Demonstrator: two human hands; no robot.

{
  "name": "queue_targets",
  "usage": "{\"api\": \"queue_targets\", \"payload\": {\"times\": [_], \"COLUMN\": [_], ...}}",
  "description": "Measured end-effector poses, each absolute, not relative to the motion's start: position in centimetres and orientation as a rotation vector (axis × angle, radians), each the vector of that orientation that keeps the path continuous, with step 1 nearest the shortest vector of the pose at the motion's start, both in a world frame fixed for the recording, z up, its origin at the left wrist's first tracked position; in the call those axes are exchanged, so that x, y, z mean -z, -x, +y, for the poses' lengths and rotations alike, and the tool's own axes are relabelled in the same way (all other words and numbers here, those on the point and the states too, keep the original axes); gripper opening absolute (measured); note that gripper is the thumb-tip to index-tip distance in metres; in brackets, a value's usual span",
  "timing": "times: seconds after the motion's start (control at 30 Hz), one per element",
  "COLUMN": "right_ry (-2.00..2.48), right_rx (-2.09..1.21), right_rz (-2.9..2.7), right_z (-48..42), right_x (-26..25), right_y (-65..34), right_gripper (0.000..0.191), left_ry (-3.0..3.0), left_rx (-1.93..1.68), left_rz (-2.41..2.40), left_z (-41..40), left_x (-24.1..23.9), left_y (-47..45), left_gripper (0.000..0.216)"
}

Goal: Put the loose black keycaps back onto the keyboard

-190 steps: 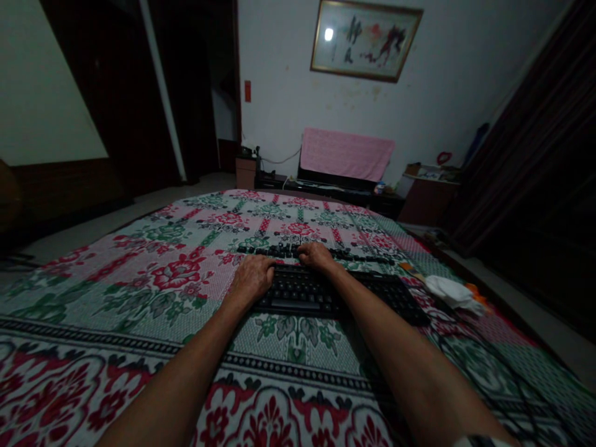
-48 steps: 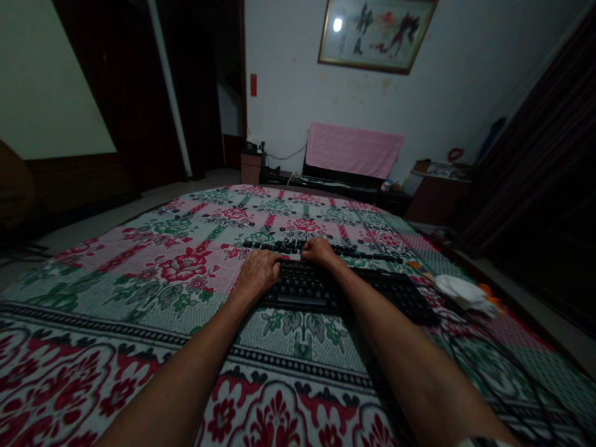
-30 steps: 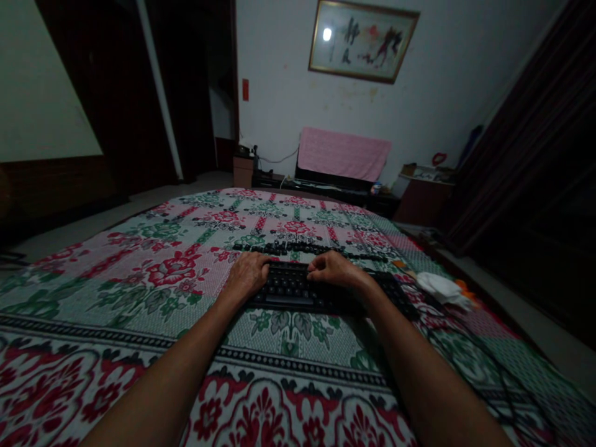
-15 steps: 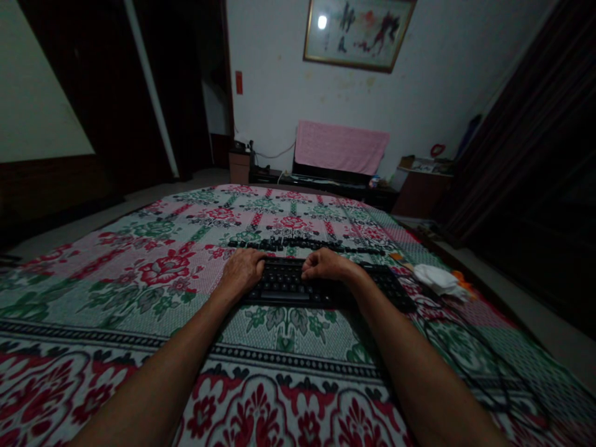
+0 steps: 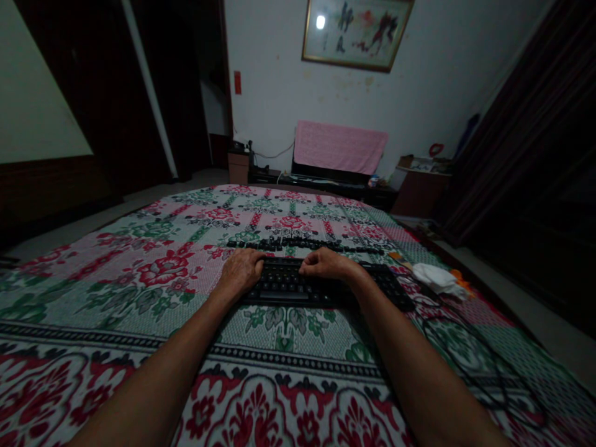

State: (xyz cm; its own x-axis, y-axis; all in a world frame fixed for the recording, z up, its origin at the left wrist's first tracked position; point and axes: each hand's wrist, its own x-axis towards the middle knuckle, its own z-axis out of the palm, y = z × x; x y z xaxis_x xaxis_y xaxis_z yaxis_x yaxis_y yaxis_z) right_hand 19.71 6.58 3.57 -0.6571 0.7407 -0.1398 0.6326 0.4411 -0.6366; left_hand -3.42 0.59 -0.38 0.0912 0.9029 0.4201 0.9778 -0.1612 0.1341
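A black computer keyboard (image 5: 284,295) lies flat on the patterned bedspread in front of me. My left hand (image 5: 241,270) is closed around its left end, the thumb along the near side of the keys. Over the middle of the keyboard, my right hand (image 5: 329,264) is curled, thumb and fingertips pinched together close to the upper keys. Whatever sits in that pinch is hidden or too small to see. Several loose black keycaps (image 5: 302,243) lie in a long row just beyond the keyboard's far edge.
The floral bedspread (image 5: 153,335) covers the bed. To the right are a crumpled white cloth or bag (image 5: 436,279), an orange item (image 5: 460,283) and a looped black cable (image 5: 500,372). A pink towel (image 5: 339,146) hangs over something dark by the far wall.
My right hand has shifted very slightly left over the keyboard, its fingertips still pinched. The left hand stays on the keyboard's left end. The view has moved only a little.
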Motion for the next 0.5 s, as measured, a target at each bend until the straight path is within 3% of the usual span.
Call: {"api": "queue_targets", "payload": {"times": [0.5], "right_ry": [1.279], "right_rx": [-0.892], "right_rz": [-2.473], "right_z": [6.23], "right_x": [-3.44], "right_y": [-19.4], "right_gripper": [0.02], "left_ry": [2.168], "left_rx": [0.617], "left_rz": [-1.912], "left_z": [0.51], "left_x": [0.35], "left_y": [3.42], "left_gripper": [0.032]}}
